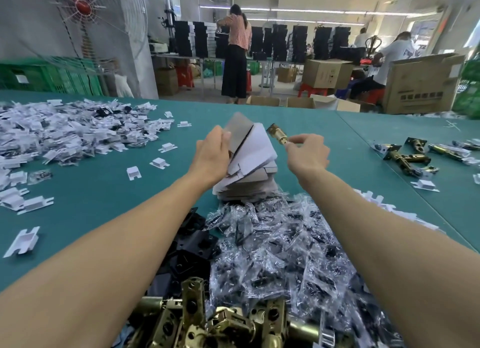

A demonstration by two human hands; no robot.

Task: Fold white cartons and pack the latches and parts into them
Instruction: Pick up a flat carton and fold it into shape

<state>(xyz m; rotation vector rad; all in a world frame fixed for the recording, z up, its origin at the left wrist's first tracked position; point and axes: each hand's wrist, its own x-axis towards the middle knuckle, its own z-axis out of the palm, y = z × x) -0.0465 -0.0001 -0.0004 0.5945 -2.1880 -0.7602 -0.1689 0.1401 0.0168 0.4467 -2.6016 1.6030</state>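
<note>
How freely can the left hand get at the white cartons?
Yes, it seems: the left hand grips the top white carton, nothing between, and the right hand pinches a brass latch off to the side.

Ceiling tube lights [298, 10] far beyond the fingers [302, 139] are flooding the scene evenly, while wide-angle bending is warping the edges and the background is perhaps blurring slightly.

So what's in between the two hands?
In the head view, a stack of flat white cartons sits between the left hand and the right hand, beside the brass latch the right hand pinches.
</note>
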